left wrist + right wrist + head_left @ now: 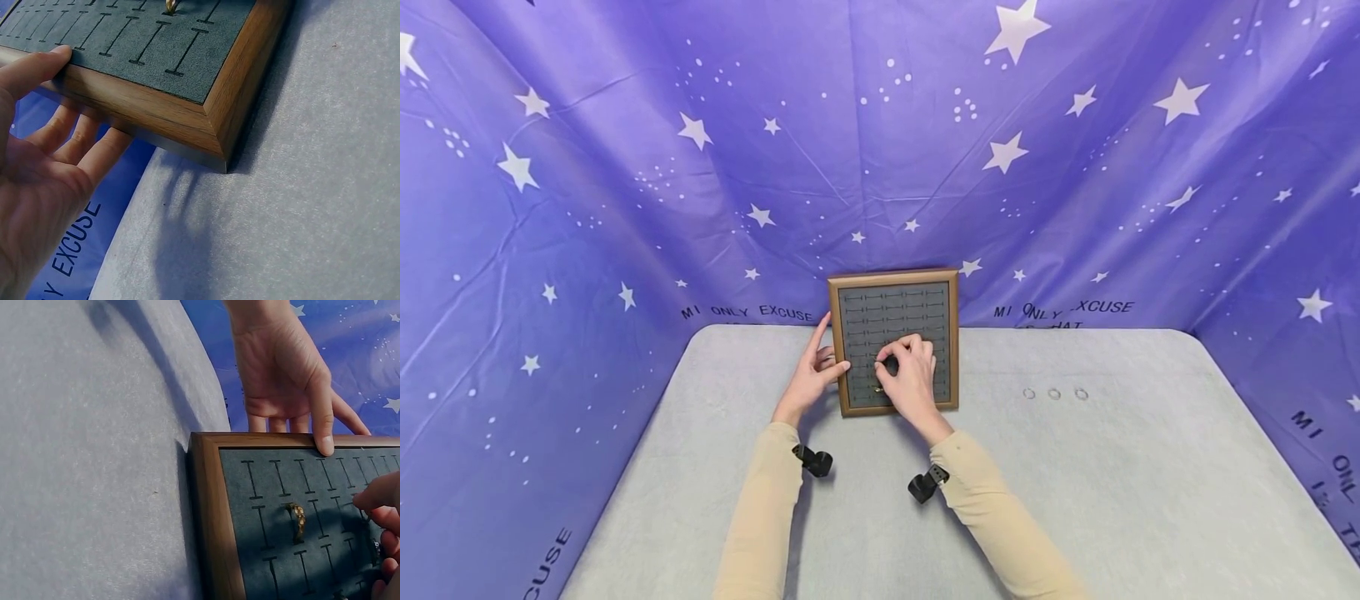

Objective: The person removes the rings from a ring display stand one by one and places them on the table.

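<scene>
A wood-framed ring display tray (pixel 955 350) with a dark grey slotted pad stands tilted up at the table's back edge. My left hand (pixel 808 383) holds its left side, thumb on the front of the frame, other fingers behind. At the pad's lower middle, thumb and forefinger of my right hand (pixel 913 379) come together in a pinch over a slot. What they pinch looks like a small ring, mostly hidden by the fingertips. A gold ring (pixel 299 522) sits in a slot near the bottom. Something silvery (pixel 376 547) shows beside the right fingers in the right wrist view.
Three thin silver-coloured rings, among them a middle ring (pixel 1055 394), lie in a row on the pale grey tabletop (pixel 1150 475) right of the tray. A purple star-printed cloth (pixel 820 167) hangs behind the table and along both sides.
</scene>
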A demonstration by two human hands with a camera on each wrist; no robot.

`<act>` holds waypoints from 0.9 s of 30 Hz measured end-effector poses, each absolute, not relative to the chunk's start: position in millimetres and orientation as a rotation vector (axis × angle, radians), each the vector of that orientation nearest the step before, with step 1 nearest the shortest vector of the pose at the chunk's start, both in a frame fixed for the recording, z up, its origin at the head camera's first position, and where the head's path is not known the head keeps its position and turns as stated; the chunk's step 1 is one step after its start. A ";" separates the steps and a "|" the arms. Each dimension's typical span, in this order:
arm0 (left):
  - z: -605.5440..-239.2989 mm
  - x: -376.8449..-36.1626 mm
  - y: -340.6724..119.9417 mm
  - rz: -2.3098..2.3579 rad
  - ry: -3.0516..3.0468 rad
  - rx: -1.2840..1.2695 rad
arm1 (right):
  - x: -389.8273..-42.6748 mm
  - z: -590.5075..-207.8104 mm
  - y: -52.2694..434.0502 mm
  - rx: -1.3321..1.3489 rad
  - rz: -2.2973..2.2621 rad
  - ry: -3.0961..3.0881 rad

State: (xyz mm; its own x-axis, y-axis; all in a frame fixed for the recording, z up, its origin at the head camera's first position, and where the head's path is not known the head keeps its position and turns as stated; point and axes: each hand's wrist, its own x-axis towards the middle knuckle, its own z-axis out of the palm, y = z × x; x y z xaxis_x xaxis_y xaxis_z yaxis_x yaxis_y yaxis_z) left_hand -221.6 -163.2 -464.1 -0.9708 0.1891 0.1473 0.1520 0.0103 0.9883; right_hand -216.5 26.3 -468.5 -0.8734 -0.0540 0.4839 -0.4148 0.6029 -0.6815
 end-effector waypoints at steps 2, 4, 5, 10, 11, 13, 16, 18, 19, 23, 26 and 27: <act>-464.4 -221.7 -162.9 2.157 2.216 0.371 | -215.7 -467.2 27.5 0.377 1.200 -2.422; -464.5 -221.5 -162.8 2.155 2.218 0.367 | -214.4 -465.1 29.2 0.389 1.239 -2.426; -464.6 -221.4 -162.8 2.152 2.222 0.365 | -214.0 -464.1 30.4 0.396 1.265 -2.427; -465.1 -221.6 -162.8 2.155 2.213 0.354 | -212.3 -459.5 38.6 0.425 1.403 -2.427; -465.0 -221.6 -162.7 2.156 2.212 0.354 | -212.3 -458.8 40.6 0.425 1.424 -2.427; -464.9 -221.4 -162.8 2.152 2.221 0.351 | -211.8 -456.8 44.4 0.427 1.477 -2.409; -465.2 -221.0 -162.7 2.148 2.228 0.348 | -211.3 -455.1 50.1 0.417 1.567 -2.371; -465.5 -220.7 -162.8 2.146 2.227 0.345 | -210.7 -454.4 53.5 0.403 1.630 -2.343; -465.5 -220.6 -162.8 2.147 2.225 0.346 | -210.3 -454.2 55.1 0.394 1.656 -2.334; -465.6 -220.6 -162.7 2.150 2.210 0.345 | -208.6 -453.9 60.8 0.361 1.702 -2.322; -465.0 -220.3 -162.6 2.145 2.214 0.341 | -208.0 -453.7 65.1 0.340 1.702 -2.319; -464.8 -220.1 -162.7 2.142 2.216 0.341 | -207.8 -453.8 66.6 0.338 1.708 -2.313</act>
State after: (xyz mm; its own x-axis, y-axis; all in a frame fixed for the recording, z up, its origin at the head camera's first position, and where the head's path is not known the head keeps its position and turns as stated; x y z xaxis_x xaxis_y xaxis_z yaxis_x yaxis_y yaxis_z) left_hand -220.1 -162.7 -464.8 -0.9751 0.1851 0.1225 0.1288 0.0223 0.9914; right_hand -207.8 66.6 -453.8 -0.9428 -0.0395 0.3310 -0.3280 0.2876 -0.8999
